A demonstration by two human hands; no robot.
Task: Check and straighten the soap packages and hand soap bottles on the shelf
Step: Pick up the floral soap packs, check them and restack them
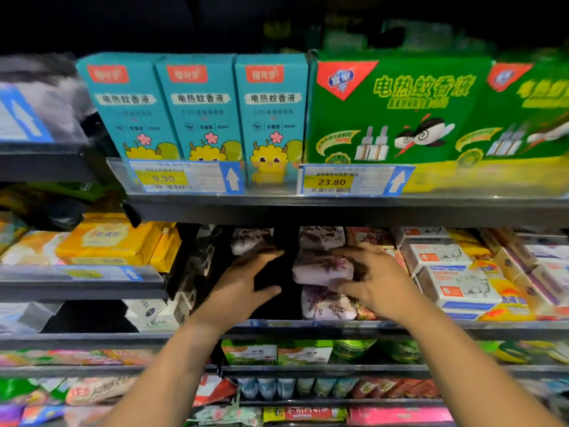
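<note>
Pale soap packages with purple flower print lie stacked on the middle shelf. My right hand (pixel 374 280) grips the top package of the front stack (pixel 320 271), fingers curled over its right end. Another such package (pixel 326 305) lies beneath it. My left hand (pixel 246 286) reaches into the dark gap to the left, fingers on a dim flowered package (pixel 251 241) at the back; whether it grips it is unclear. More flowered packages (pixel 321 237) lie further back.
White and yellow soap boxes (pixel 462 286) fill the shelf to the right. Yellow packs (pixel 107 241) sit at left. Teal boxes (pixel 200 106) and green boxes (pixel 397 109) stand on the shelf above, behind price tags (pixel 354 180). Lower shelves hold green bottles (pixel 354 349) and packets.
</note>
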